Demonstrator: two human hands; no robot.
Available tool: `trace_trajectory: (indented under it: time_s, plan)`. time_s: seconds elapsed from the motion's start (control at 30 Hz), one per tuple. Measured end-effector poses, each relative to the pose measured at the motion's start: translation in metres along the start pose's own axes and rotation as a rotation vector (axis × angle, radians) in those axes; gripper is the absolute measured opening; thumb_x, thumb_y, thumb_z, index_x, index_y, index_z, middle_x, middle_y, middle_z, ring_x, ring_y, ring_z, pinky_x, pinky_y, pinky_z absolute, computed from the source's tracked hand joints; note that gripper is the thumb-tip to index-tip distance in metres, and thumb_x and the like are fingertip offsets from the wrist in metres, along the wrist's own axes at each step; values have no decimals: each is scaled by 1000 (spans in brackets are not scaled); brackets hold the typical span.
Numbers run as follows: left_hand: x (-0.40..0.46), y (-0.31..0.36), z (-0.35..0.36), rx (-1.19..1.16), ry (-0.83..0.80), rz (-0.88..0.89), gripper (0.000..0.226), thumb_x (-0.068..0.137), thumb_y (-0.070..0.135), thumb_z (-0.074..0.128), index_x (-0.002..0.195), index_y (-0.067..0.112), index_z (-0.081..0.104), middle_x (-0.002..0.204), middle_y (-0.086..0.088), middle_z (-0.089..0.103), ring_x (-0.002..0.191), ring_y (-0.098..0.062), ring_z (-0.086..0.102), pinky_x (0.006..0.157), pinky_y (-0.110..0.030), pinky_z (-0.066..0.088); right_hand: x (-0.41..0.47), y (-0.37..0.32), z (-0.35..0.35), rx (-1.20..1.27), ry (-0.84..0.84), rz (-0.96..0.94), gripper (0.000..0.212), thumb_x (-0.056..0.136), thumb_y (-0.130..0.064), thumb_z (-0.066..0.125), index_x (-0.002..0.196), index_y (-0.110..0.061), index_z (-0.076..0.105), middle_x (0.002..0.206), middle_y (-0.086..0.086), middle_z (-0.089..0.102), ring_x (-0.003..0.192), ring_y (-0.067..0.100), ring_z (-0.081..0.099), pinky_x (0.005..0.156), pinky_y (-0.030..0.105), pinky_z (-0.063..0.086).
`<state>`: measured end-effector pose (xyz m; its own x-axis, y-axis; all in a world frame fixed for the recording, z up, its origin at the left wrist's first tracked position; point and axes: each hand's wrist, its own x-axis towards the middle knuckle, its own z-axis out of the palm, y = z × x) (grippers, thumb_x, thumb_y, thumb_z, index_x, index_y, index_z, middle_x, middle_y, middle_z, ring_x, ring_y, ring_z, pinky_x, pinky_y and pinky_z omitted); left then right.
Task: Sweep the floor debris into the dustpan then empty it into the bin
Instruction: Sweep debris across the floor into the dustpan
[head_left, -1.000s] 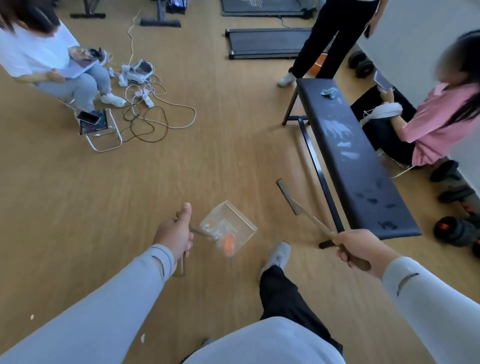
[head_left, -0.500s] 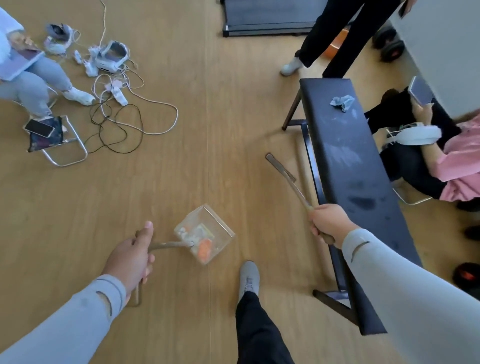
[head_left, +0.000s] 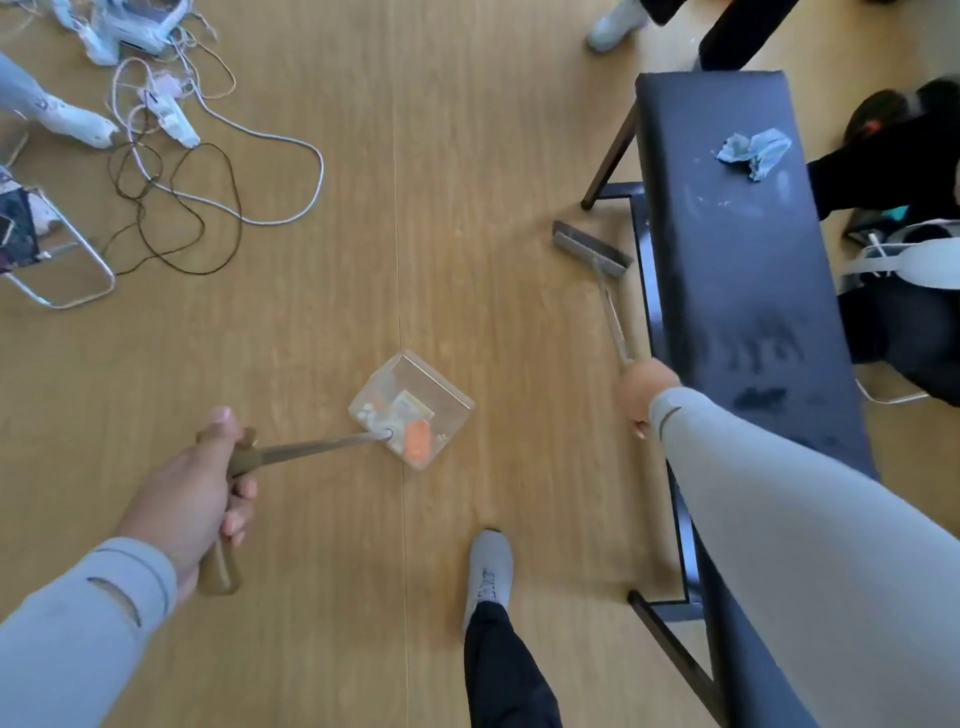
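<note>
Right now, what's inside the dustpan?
The clear dustpan holds swept debris: an orange piece, a yellowish wrapper and small pale scraps. The handle's end covers a little of the pile, so anything beneath it is hidden.

Light wood floor (head_left: 322, 322), long black bench (head_left: 727, 270) at right, tangled cables (head_left: 208, 171) upper left

The left hand (head_left: 195, 493) reached forward at lower left in a grey sleeve, its fingers curled round a brown handle (head_left: 236, 467) with the thumb laid straight along the top. The right hand (head_left: 641, 392) was stretched farther out on the right, knuckles up, gripping a thin shaft (head_left: 613, 322). One leg (head_left: 506, 670) in dark trousers stepped forward between the arms.
</note>
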<state>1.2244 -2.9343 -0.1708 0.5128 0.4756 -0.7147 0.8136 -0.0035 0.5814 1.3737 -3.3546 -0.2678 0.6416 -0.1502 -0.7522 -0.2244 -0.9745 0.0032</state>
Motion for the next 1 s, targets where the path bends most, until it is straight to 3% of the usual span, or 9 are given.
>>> trace_trajectory:
  time_s: [0.1, 0.23, 0.4, 0.53, 0.63, 0.7, 0.77, 0.83, 1.0]
  plan:
    - [4, 13, 17, 1, -6, 5, 81, 68, 88, 48, 102, 16, 62, 55, 2, 53, 36, -16, 36, 50, -31, 38, -34, 26, 64, 272, -21, 98, 39, 97, -8, 48, 135, -6, 56, 116, 21, 66, 80, 27, 53, 64, 31, 48]
    - [3, 25, 24, 66, -17, 31, 69, 82, 84, 46, 86, 16, 59, 47, 4, 49, 38, -18, 38, 52, -33, 39, -113, 68, 119, 230, -122, 57, 55, 97, -11, 39, 150, -19, 39, 101, 9, 60, 81, 23, 52, 72, 32, 46]
    - [-1, 35, 16, 137, -49, 65, 62, 92, 77, 46, 90, 17, 62, 62, -3, 55, 42, -21, 41, 55, -36, 42, -193, 110, 107, 386, -141, 50, 52, 102, -21, 46, 154, -24, 42, 105, -8, 51, 83, 9, 51, 76, 26, 50]
    - [0, 35, -1, 173, -88, 94, 63, 92, 79, 45, 89, 18, 61, 50, 3, 52, 40, -18, 42, 54, -35, 44, -208, 118, 60, 530, -7, 142, 42, 103, -27, 51, 144, -29, 55, 81, -20, 50, 64, -2, 47, 55, 16, 40]
    - [4, 30, -16, 181, -116, 123, 67, 90, 80, 46, 92, 15, 61, 50, 4, 52, 41, -18, 41, 54, -35, 43, -175, 75, 45, 470, 39, 150, 43, 104, -20, 42, 145, -25, 53, 77, -6, 51, 58, 11, 46, 49, 20, 38]
    - [6, 25, -26, 177, -141, 146, 71, 81, 84, 48, 97, 17, 63, 58, 0, 54, 41, -18, 40, 53, -34, 42, -141, 40, 49, 427, 24, 165, 46, 102, -11, 37, 144, -20, 52, 96, 7, 60, 66, 22, 56, 51, 24, 45]
    - [8, 20, -39, 170, -179, 172, 77, 66, 89, 50, 100, 21, 64, 63, -2, 55, 41, -18, 39, 52, -33, 41, -124, 2, 62, 341, -8, 187, 45, 98, -6, 45, 142, -8, 54, 122, 14, 63, 97, 32, 67, 71, 32, 56]
    - [11, 15, -55, 208, -190, 195, 80, 61, 90, 51, 96, 20, 63, 58, -1, 55, 38, -18, 38, 51, -32, 41, -130, -26, 97, 343, -66, 217, 41, 95, -7, 53, 135, -2, 59, 129, 19, 64, 114, 35, 65, 90, 39, 57]
    - [4, 4, -102, 346, -244, 234, 86, 70, 91, 43, 77, 6, 57, 43, -4, 44, 38, -22, 41, 55, -37, 43, -254, -43, 202, 307, -211, 272, 61, 94, -3, 40, 152, -19, 38, 116, 12, 64, 89, 26, 66, 74, 34, 56]
